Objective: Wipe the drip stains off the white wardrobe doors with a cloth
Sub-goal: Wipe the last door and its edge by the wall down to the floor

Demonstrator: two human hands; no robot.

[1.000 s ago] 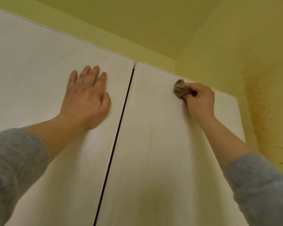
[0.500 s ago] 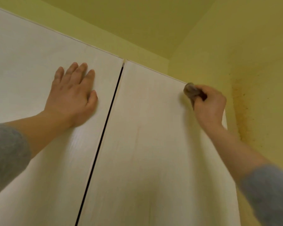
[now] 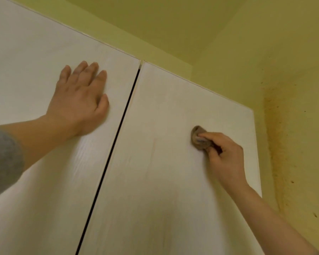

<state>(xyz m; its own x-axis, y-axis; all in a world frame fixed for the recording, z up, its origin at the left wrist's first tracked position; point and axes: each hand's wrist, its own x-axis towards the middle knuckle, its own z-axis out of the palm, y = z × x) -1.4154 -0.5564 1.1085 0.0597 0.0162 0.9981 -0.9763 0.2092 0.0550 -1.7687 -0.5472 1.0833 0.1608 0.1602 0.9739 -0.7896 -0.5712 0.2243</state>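
Yellow-green wall [image 3: 293, 89] at right. I see right hand [image 3: 226, 157] grip clamped on cloth [image 3: 198, 138] against right door [image 3: 164, 199]. Flat on left door [image 3: 35, 61]: left hand [image 3: 79, 103], grip apart. Faint vertical streak [image 3: 153, 150] lies left of cloth; right hand nearer.

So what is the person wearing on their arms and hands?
A grey fabric sleeve covers the left upper arm, and the forearm below it is bare. The left hand and right hand are bare too: no gloves, rings or watch show. The right forearm is uncovered almost to the picture's edge.
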